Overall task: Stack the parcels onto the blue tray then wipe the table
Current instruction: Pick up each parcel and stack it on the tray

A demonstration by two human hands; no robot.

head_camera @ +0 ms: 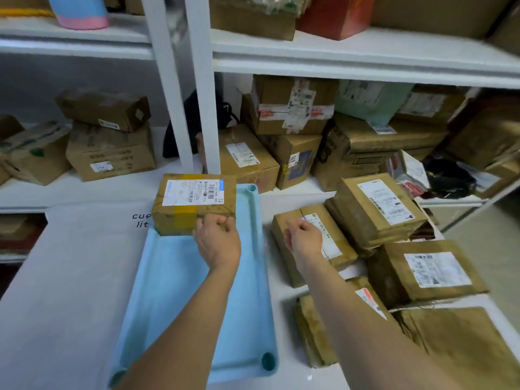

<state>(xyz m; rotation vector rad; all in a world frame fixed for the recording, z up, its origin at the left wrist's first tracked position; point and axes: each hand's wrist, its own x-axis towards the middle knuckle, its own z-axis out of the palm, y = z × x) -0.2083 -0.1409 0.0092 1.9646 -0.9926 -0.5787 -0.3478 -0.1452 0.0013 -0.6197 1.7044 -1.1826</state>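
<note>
While my left hand [218,240] grips the first parcel [194,205] on the tray [174,291], stacking starts. My right hand [304,237], fingers curled, touches the next box [332,249]; lifting it likely follows.

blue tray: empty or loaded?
Loaded with one parcel at the blue tray far end, left hand on its near edge; the rest is bare.

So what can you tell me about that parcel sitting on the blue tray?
The parcel is a brown cardboard box, wrapped in clear tape with a yellow tape band across it. A white shipping label with barcodes covers much of its top. It lies flat at the far end of the blue tray, slightly overhanging the tray's left edge. The left hand grips its near side, fingers curled against the box.
</note>
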